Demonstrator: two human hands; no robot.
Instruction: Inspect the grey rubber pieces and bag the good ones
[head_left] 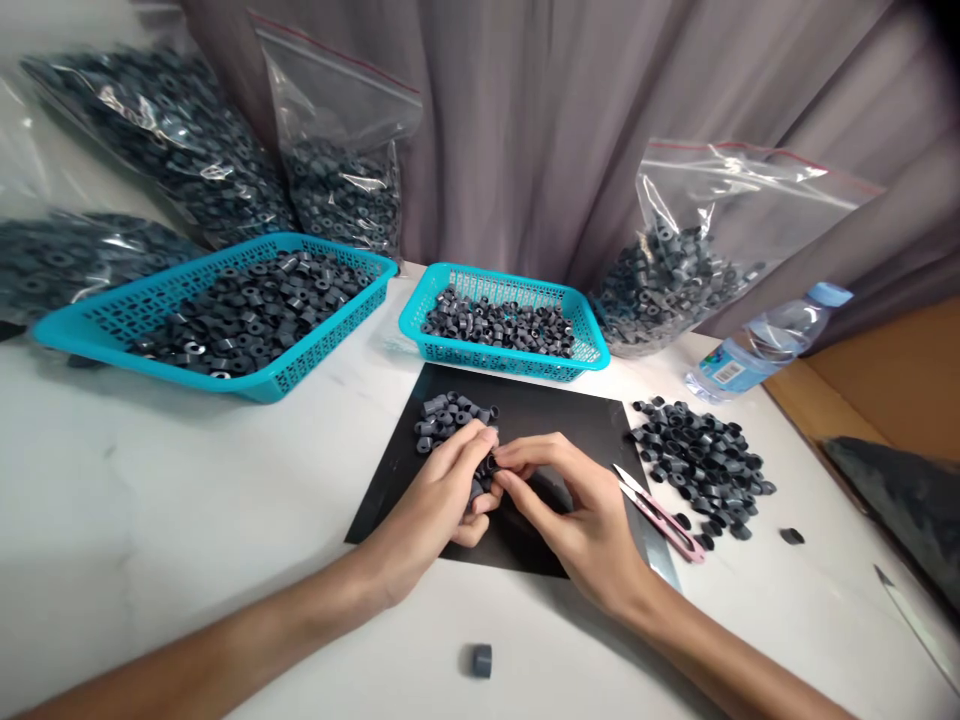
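Observation:
Above a black mat (390, 500), my left hand (442, 485) is curled around several small dark grey cylindrical pieces. The thumb and index finger of my right hand (574, 500) pinch one dark ring-like piece (492, 463) at the left fingertips. Behind my left hand, a small pile of grey pieces (442, 420) lies on the mat. One grey piece (482, 660) stands apart on the white table near the front edge. Pink-handled snips (671, 530) lie beside my right hand, across the mat's right edge.
Two blue baskets (274, 385) (510, 362) of grey pieces stand behind the mat. Clear bags (341, 190) of pieces line the back. At right are a heap of dark pieces (705, 465), a water bottle (765, 345) and a pointed metal tool (911, 615).

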